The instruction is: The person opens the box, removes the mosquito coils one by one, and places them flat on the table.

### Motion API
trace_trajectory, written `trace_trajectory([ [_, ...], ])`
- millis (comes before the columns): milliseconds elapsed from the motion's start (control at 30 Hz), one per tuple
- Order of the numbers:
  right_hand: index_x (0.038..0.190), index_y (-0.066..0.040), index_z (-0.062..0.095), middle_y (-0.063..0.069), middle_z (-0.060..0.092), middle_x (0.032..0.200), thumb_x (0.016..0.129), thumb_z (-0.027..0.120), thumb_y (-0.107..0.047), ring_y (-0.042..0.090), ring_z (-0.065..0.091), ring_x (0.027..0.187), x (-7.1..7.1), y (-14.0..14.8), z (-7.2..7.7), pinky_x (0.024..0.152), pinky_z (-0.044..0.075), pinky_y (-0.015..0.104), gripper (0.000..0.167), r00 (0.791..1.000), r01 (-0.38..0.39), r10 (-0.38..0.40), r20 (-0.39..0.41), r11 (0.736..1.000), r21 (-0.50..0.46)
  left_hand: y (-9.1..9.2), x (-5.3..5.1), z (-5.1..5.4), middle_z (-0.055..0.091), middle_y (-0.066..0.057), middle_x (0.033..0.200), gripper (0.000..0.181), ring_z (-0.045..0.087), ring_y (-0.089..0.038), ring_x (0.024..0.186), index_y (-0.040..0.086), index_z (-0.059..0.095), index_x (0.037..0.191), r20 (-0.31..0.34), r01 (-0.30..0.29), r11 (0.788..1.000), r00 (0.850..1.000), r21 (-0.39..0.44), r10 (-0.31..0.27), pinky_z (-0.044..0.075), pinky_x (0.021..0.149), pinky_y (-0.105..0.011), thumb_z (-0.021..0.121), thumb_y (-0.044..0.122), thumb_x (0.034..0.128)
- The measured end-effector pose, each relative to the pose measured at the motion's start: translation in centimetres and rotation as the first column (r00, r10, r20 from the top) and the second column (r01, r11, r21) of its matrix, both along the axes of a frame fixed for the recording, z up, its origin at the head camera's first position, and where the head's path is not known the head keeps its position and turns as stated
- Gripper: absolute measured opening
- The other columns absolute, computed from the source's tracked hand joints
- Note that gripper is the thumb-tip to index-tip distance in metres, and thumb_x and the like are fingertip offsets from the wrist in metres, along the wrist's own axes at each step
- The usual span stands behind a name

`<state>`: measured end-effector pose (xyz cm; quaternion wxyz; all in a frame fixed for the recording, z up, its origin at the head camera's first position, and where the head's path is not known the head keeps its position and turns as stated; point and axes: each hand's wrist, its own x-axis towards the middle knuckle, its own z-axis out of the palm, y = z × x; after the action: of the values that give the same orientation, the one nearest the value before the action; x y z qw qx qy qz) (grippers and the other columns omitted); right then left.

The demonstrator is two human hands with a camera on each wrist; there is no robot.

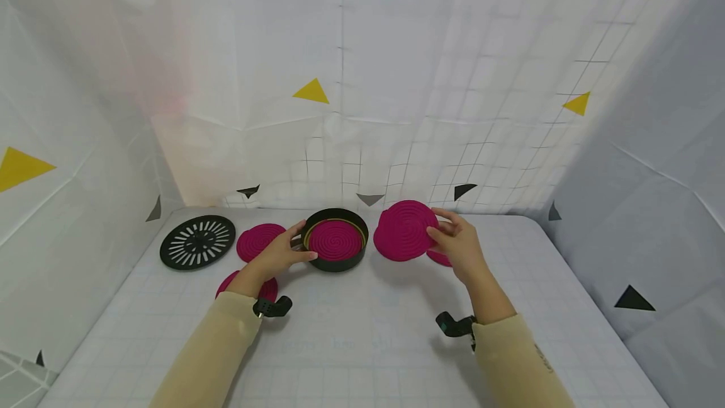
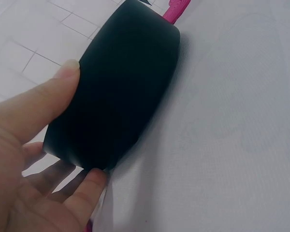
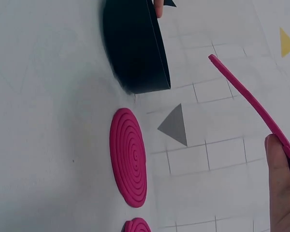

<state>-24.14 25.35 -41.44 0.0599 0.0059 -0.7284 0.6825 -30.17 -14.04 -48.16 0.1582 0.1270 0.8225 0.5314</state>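
Note:
My left hand (image 1: 281, 250) holds the left side of a round black holder (image 1: 334, 266), thumb and fingers spread around its wall. Inside the holder lies a pink spiral coaster (image 1: 335, 240), with a thin yellowish ring around it. To the right of the holder, my right hand (image 1: 457, 242) pinches another pink spiral coaster (image 1: 404, 230) by its right edge, raised off the table. In the right wrist view this coaster (image 3: 251, 99) appears edge-on, and the black holder (image 3: 135, 48) stands beyond it.
Two pink coasters (image 1: 259, 241) lie on the left of the white table (image 1: 351, 345), one partly under my left wrist. A slotted black disc (image 1: 198, 242) lies at far left. Another pink coaster (image 1: 439, 259) shows behind my right hand. White sheeting (image 1: 396, 80) encloses the table.

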Motion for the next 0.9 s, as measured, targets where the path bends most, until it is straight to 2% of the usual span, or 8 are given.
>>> trace_trajectory([
  [200, 0.146, -0.007, 0.050, 0.013, 0.069, 0.113, 0.095, 0.067, -0.005, 0.012, 0.072, 0.083, 0.2, 1.2, -0.2, 0.076, 0.060, 0.031, 0.053, 1.000, 0.031, -0.031, -0.001, 0.999, 0.033, 0.0, -0.1, 0.0, 0.025, -0.015, 0.163, 0.102, 0.025, -0.036, 0.149, 0.016, 0.016, 0.162, -0.003, 0.001, 1.000, 1.000, -0.002, -0.001, 0.035, 0.111, -0.057, 0.081, 0.034, 0.0853],
  [600, 0.148, -0.005, 0.047, -0.002, 0.069, 0.101, 0.096, 0.066, -0.003, 0.007, 0.068, 0.082, 0.9, 3.7, -0.9, 0.073, 0.059, 0.026, 0.056, 0.994, 0.105, -0.105, 0.014, 0.994, 0.014, 0.1, 0.0, 0.0, 0.026, -0.015, 0.163, 0.101, 0.025, -0.036, 0.149, 0.017, 0.016, 0.162, -0.003, -0.004, 1.000, 1.000, 0.001, 0.004, 0.034, 0.112, -0.057, 0.081, 0.032, 0.0862],
  [900, 0.150, -0.005, 0.044, -0.004, 0.068, 0.101, 0.096, 0.065, -0.003, 0.006, 0.067, 0.079, 1.4, 6.0, -1.7, 0.072, 0.059, 0.023, 0.058, 0.981, 0.187, -0.189, 0.033, 0.981, 0.050, 0.1, 0.1, 0.1, 0.025, -0.014, 0.163, 0.101, 0.025, -0.036, 0.149, 0.016, 0.016, 0.162, -0.010, -0.001, 1.000, 1.000, -0.010, 0.001, 0.034, 0.112, -0.056, 0.081, 0.033, 0.0863],
])
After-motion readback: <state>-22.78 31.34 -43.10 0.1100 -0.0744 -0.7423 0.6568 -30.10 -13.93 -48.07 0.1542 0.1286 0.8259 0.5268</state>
